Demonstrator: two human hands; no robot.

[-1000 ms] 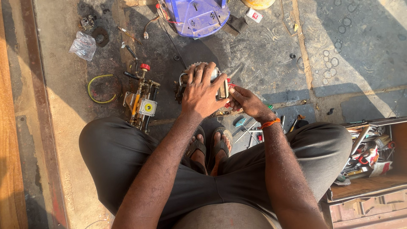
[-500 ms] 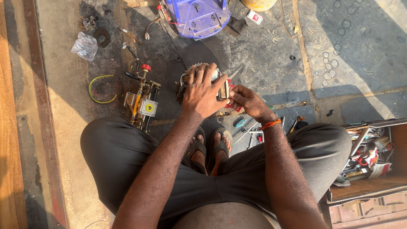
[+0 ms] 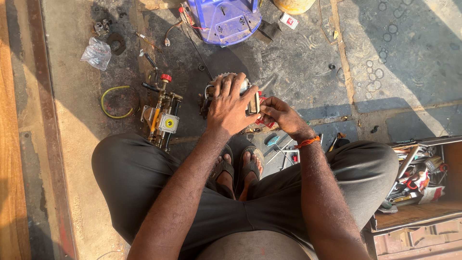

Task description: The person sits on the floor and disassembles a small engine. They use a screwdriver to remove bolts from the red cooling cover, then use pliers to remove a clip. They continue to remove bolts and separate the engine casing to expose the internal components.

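On oily floor [image 3: 298, 62], 12 o'clock of feet: left hand [image 3: 231, 103] grasping engine [image 3: 226, 82]; right hand [image 3: 279, 113] pinching red part [image 3: 262, 120]. Risk: greasy grip slipping, part dropping among tools.

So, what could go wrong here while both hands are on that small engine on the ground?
The left hand presses on top of the small engine near toothed metal edges, so fingers might get cut or pinched. The right hand works close beside it and could slip. Loose tools lie by the sandalled feet, easy to step on.
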